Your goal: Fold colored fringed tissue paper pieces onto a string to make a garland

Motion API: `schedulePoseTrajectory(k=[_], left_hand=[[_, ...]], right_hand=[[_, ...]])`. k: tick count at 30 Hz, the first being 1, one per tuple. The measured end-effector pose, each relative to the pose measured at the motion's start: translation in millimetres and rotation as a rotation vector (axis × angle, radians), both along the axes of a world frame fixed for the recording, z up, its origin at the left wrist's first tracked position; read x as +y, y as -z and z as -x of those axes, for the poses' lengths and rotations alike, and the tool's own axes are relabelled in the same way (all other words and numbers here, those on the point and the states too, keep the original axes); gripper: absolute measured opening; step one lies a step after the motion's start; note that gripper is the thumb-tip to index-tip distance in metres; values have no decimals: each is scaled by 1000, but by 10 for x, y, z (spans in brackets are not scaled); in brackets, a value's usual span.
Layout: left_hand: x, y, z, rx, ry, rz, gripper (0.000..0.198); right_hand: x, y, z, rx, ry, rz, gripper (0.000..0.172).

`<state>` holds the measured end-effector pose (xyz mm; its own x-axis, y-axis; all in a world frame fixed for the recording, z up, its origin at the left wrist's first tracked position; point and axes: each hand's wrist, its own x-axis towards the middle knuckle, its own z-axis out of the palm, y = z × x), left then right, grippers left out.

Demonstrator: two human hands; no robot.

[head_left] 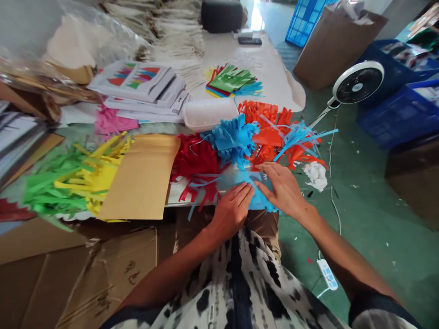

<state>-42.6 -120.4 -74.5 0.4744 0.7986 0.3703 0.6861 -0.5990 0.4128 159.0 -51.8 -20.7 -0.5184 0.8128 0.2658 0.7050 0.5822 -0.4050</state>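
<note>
At the table's front edge, a light-blue fringed piece [259, 201] lies under my two hands, partly covered by them. A bluish see-through sheet or patch with small white marks seems to lie over it; I cannot make out its kind. My left hand [233, 208] has its fingers together, pressed on the blue piece's left side. My right hand [283, 187] grips its right side, thumb apart from the fingers. Just behind are a blue fringed bundle [233, 135] and orange fringed pieces [270, 132]. Dark red fringed pieces [195, 157] lie to the left.
A brown envelope [140, 178] covers part of the yellow fringed strips [103, 173], beside green ones [58, 183]. Behind stand a white tray [211, 114], printed sheets [137, 82] and a multicoloured fringed stack [233, 80]. A fan [357, 84] stands at right.
</note>
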Motion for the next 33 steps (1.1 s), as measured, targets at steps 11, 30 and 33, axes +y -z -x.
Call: schedulePoseTrajectory(k=[11,30,33], left_hand=[[-49,-276,275,-62,-128,95,34],[478,-650,315,364,-449,408,24],[497,-648,293,377,-471,366,24]], right_hand=[[-258,93,-204,-101,-196,149,38],[-40,55,77,-293,200,93,24],[16,32,108,-318,209,124,22]])
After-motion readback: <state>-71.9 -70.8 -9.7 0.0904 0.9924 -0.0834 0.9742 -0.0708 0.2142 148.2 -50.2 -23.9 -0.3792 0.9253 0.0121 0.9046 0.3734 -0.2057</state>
